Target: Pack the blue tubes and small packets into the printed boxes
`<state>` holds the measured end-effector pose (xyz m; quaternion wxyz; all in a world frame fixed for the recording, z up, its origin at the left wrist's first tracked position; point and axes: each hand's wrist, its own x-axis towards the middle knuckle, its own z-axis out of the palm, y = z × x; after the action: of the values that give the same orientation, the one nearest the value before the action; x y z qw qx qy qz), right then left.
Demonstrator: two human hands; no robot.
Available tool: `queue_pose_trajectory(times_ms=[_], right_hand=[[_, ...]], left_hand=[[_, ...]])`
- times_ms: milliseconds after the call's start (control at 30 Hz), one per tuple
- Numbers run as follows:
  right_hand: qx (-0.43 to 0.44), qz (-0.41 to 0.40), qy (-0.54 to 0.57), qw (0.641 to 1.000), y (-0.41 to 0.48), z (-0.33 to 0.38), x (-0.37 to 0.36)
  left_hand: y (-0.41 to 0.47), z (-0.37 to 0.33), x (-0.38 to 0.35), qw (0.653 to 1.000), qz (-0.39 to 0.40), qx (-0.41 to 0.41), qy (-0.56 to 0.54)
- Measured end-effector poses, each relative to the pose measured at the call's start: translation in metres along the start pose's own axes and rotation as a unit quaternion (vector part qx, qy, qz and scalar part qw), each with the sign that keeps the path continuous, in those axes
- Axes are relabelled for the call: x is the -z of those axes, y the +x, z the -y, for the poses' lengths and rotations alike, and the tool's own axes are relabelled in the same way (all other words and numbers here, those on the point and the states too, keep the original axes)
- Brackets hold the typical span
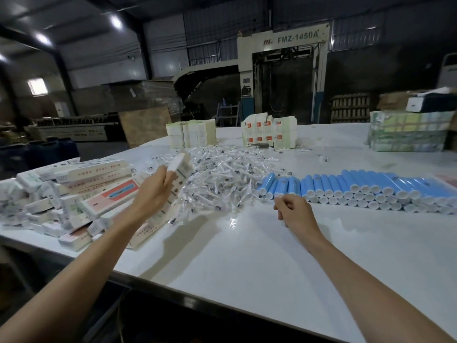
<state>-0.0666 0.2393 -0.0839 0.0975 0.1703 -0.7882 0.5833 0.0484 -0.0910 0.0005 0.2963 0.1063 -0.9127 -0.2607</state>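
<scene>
My left hand grips a long printed box, tilted up over the edge of the packet heap. A pile of finished printed boxes lies to its left. Several small clear packets form a heap in the table's middle. Blue tubes with white caps lie stacked in rows on the right. My right hand hovers just in front of the nearest tubes, fingers curled, with nothing visible in it.
The white table stretches from me to the back. Two stacks of flat box blanks stand at the rear. A wrapped bundle sits at the far right. A large machine stands beyond the table.
</scene>
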Motion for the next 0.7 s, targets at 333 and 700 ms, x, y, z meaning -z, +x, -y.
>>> queue_pose_trajectory(times_ms=[333,700], right_hand=[[-0.001,-0.014,-0.007,1.0,-0.001,0.0,0.001],[0.007,-0.177,-0.179,0.968,0.036,-0.002,0.019]], left_hand=[[0.015,-0.092,-0.097,0.853,0.222,0.078,-0.466],[0.008,-0.085,-0.18,0.705,0.221,0.145,-0.658]])
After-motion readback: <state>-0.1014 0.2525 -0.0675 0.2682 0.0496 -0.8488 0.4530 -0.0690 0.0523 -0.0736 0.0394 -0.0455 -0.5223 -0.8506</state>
